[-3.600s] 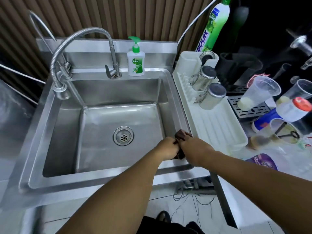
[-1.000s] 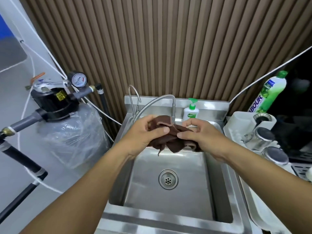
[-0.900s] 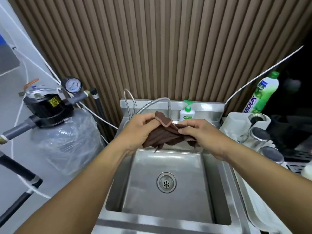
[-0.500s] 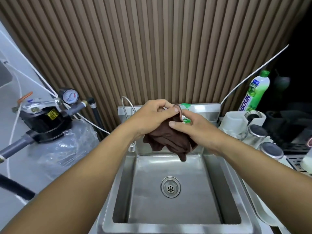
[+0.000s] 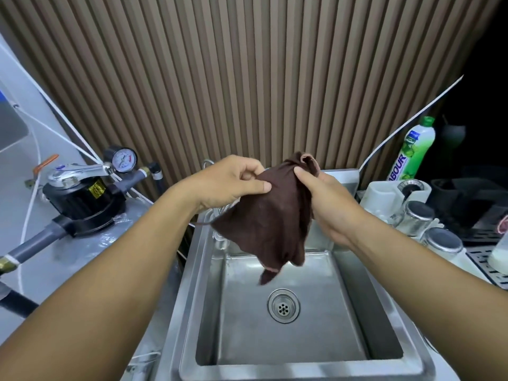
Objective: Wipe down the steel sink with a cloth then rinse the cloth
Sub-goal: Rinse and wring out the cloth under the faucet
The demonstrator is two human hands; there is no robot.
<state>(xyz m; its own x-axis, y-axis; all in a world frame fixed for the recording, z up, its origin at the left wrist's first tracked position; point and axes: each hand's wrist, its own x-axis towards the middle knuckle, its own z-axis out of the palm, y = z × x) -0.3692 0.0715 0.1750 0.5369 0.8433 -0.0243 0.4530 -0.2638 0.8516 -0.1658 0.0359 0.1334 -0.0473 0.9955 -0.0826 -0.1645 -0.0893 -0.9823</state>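
A soft, dark brown cloth [image 5: 269,224] hung in limp folds above the back of the brushed steel sink [image 5: 189,298], its pale-hemmed corner dangling toward the round, perforated drain [image 5: 283,306]. The left hand [image 5: 233,182] had its grip pinching one top edge, and the right hand [image 5: 327,199] had its grip closed on the bunched opposite corner. The tap was almost wholly hidden behind the fabric.

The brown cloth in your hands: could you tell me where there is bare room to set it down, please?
The sink floor is bare all round the drain, and the front rim is free too. Right of the sink it is crowded with lidded jars on a white rack; left stands a pump.
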